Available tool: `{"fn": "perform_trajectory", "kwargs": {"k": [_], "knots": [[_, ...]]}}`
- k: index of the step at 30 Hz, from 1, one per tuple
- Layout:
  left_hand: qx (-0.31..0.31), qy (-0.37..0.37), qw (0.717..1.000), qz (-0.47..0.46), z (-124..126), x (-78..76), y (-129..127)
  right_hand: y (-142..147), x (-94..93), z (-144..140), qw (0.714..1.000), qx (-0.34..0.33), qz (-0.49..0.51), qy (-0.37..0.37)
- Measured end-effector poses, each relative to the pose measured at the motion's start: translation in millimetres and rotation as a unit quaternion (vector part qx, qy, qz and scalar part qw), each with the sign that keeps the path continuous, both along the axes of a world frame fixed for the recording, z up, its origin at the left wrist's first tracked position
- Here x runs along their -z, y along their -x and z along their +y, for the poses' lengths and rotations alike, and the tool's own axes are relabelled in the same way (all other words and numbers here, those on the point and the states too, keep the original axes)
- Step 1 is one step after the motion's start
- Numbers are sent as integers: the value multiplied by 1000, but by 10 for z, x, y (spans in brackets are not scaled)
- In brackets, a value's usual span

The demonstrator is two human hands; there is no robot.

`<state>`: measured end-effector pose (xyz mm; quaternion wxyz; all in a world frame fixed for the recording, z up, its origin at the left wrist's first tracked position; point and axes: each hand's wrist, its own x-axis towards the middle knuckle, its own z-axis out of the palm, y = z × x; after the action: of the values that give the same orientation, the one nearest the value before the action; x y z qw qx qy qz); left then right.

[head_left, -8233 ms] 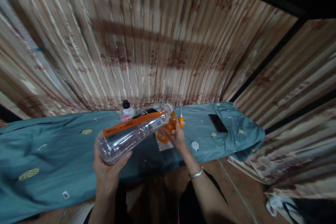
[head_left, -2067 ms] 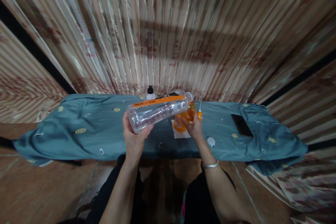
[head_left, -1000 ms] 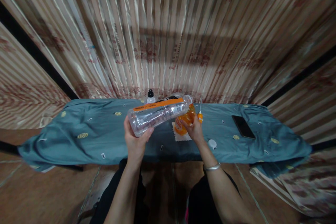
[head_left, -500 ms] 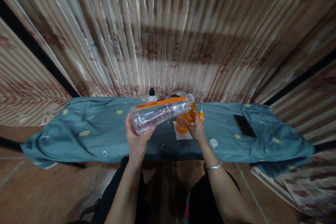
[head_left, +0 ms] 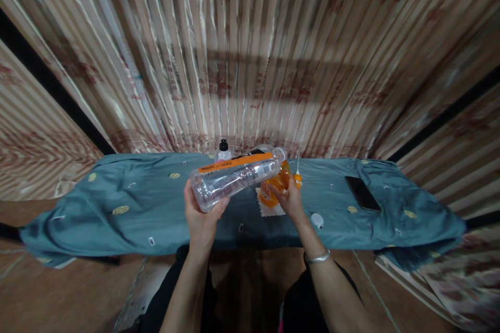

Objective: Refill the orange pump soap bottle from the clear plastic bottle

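- Little has moved since half a second ago: both hands and the bottles keep their pose; only the view has dipped slightly, so the bench sits a touch lower in sight.
- Left hand (head_left: 201,213) grips the base of a clear plastic bottle (head_left: 236,177), fingers wrapped around it, thumb at the near side.
- Clear plastic bottle carries an orange label strip and lies almost level, its neck pointing toward 2 o'clock, mouth just over the orange bottle (head_left: 275,184).
- Right hand (head_left: 291,199) closes on the orange bottle from 5 o'clock, fingers clamped on its side. How upright it stands is hard to tell; the clear one covers its top.
- Orange bottle rests on a small white cloth (head_left: 269,209), at the middle of the blue-green sheet (head_left: 117,208) that drapes the bench.
- White cap (head_left: 316,219) lies on the sheet at 4 o'clock from the right hand, near but apart.
- Small black-capped bottle (head_left: 224,151) stands at 11 o'clock of the clear one, close to the striped curtain (head_left: 250,52).
- Thin orange-handled tool (head_left: 297,174) just beside the orange bottle, at 3 o'clock.
- Black phone (head_left: 362,193) flat on the sheet, well off at 3 o'clock.
- Silver bracelet (head_left: 317,256) on the right wrist.
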<state>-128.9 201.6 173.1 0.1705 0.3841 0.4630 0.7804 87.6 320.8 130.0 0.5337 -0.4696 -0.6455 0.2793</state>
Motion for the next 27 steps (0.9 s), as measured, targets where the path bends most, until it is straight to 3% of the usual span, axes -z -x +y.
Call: {"fn": "perform_trajectory", "kwargs": {"k": [6,27], "knots": [[15,6,999,-29,3,-36,-6,-2,-15,-8,1000,-18,5,-7],[8,13,1000,3,-3,24,-13,-13,6,14,1000,-3,1,7]]}}
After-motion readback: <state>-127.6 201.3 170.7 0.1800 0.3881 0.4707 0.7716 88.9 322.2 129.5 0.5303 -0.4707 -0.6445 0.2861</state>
